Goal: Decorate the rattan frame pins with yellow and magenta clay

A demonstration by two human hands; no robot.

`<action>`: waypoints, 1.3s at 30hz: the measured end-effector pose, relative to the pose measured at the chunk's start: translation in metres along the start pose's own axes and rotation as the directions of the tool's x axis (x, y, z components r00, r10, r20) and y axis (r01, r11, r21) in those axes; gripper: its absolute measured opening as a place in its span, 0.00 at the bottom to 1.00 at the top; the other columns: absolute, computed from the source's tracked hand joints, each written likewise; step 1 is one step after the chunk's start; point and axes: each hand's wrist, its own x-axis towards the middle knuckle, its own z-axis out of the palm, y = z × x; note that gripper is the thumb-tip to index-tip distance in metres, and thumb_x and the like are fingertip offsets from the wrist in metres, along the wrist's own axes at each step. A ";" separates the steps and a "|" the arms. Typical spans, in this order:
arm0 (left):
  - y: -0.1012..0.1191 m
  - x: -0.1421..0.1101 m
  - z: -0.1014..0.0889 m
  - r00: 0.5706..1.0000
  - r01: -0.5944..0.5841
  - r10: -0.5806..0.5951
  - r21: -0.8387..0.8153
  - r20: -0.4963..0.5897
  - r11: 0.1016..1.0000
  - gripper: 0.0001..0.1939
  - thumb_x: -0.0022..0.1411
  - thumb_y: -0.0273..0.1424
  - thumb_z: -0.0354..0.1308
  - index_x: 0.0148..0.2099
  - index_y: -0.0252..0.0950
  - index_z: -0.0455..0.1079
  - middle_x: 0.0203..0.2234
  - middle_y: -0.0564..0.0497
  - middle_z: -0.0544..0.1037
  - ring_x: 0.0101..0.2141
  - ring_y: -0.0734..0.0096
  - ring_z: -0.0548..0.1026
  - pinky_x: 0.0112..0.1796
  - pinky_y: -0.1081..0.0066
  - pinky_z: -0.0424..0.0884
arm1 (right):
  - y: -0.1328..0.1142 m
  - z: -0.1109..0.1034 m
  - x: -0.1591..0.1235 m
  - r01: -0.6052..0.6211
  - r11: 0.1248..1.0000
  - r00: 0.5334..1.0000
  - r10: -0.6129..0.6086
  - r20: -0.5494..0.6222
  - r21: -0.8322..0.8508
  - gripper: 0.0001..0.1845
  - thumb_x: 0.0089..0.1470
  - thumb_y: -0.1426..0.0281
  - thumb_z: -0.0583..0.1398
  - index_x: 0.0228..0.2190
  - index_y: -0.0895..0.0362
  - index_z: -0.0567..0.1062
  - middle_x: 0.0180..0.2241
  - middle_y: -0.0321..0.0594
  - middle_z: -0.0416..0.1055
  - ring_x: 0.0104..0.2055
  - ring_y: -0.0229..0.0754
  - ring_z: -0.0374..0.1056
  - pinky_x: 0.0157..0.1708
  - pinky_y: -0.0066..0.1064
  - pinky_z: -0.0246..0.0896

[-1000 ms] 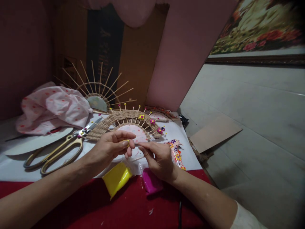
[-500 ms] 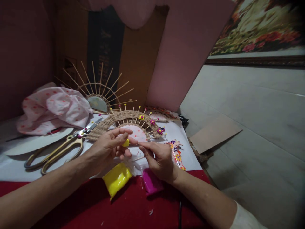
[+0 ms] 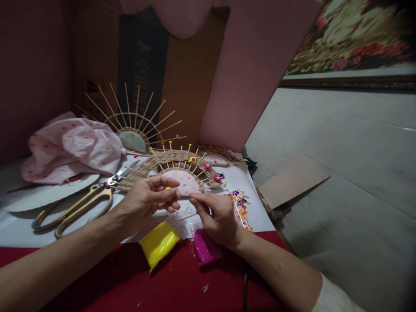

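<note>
1. While the left hand (image 3: 143,203) pinches a small yellow clay-like lump (image 3: 168,188), apparently shaping it, light pressure seems called for; fingers hide most of it.
2. Right hand (image 3: 216,219): fingertips drawn together nearby, contents impossible to tell.
3. Beyond, the left hand partly covers the brown woven-fibre arch (image 3: 140,170).

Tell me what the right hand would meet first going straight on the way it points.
The right hand would probably meet the left hand, just across a small gap. Depth is unclear, so it might instead pass it toward the dotted half-round panel.
</note>
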 end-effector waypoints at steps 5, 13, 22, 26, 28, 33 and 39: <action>0.000 0.001 0.001 0.999 -0.051 0.051 0.000 -0.011 0.999 0.09 0.47 0.25 0.67 0.31 0.30 0.72 0.19 0.51 0.76 0.16 0.77 0.72 0.18 0.80 0.68 | 0.000 0.000 0.000 0.001 1.000 1.000 -0.001 -0.005 0.009 0.07 0.55 0.75 0.58 0.36 0.61 0.76 0.29 0.42 0.78 0.26 0.37 0.72 0.26 0.27 0.65; 0.001 0.001 0.003 0.999 -0.010 0.009 -0.032 -0.045 0.999 0.17 0.49 0.17 0.63 0.42 0.31 0.70 0.34 0.44 0.79 0.28 0.69 0.78 0.26 0.78 0.73 | 0.000 0.000 0.000 0.007 1.000 1.000 -0.007 -0.003 0.014 0.07 0.55 0.76 0.58 0.37 0.60 0.75 0.30 0.42 0.78 0.27 0.36 0.72 0.26 0.27 0.65; -0.001 0.002 -0.005 0.998 -0.021 0.022 -0.032 0.053 0.999 0.04 0.57 0.25 0.59 0.37 0.30 0.70 0.25 0.47 0.78 0.19 0.78 0.73 0.20 0.81 0.67 | 0.000 0.000 0.000 0.004 1.000 1.000 -0.004 0.006 0.003 0.07 0.56 0.75 0.57 0.36 0.61 0.76 0.28 0.41 0.78 0.25 0.35 0.71 0.25 0.26 0.64; -0.001 0.002 -0.004 0.997 -0.058 0.059 -0.039 0.051 0.998 0.05 0.55 0.24 0.61 0.36 0.31 0.71 0.21 0.51 0.76 0.16 0.80 0.70 0.19 0.82 0.65 | -0.001 0.000 0.000 0.004 1.000 1.000 -0.004 0.009 -0.008 0.07 0.56 0.75 0.57 0.35 0.61 0.76 0.27 0.41 0.77 0.24 0.35 0.71 0.25 0.26 0.64; 0.000 0.001 -0.001 0.997 -0.064 0.065 -0.032 0.042 0.997 0.05 0.55 0.26 0.61 0.36 0.30 0.71 0.23 0.49 0.77 0.18 0.78 0.71 0.20 0.81 0.67 | -0.001 0.000 0.000 0.003 1.000 1.000 -0.003 0.000 -0.004 0.07 0.55 0.75 0.58 0.35 0.62 0.76 0.27 0.42 0.77 0.25 0.36 0.71 0.25 0.26 0.64; -0.001 0.000 0.003 0.999 -0.012 0.012 -0.008 0.038 1.000 0.10 0.54 0.31 0.63 0.38 0.31 0.73 0.31 0.44 0.79 0.28 0.68 0.77 0.26 0.75 0.72 | -0.001 0.000 0.001 0.002 1.000 1.000 -0.002 0.009 0.023 0.07 0.55 0.76 0.58 0.36 0.61 0.76 0.30 0.42 0.78 0.27 0.37 0.73 0.27 0.26 0.65; -0.001 -0.002 0.002 1.000 0.006 -0.007 0.074 0.011 0.997 0.18 0.47 0.28 0.68 0.43 0.35 0.74 0.29 0.47 0.80 0.26 0.71 0.76 0.25 0.76 0.70 | -0.001 0.001 0.000 0.000 1.000 1.000 0.000 0.008 0.030 0.07 0.55 0.76 0.58 0.37 0.61 0.76 0.30 0.42 0.78 0.27 0.37 0.72 0.26 0.26 0.64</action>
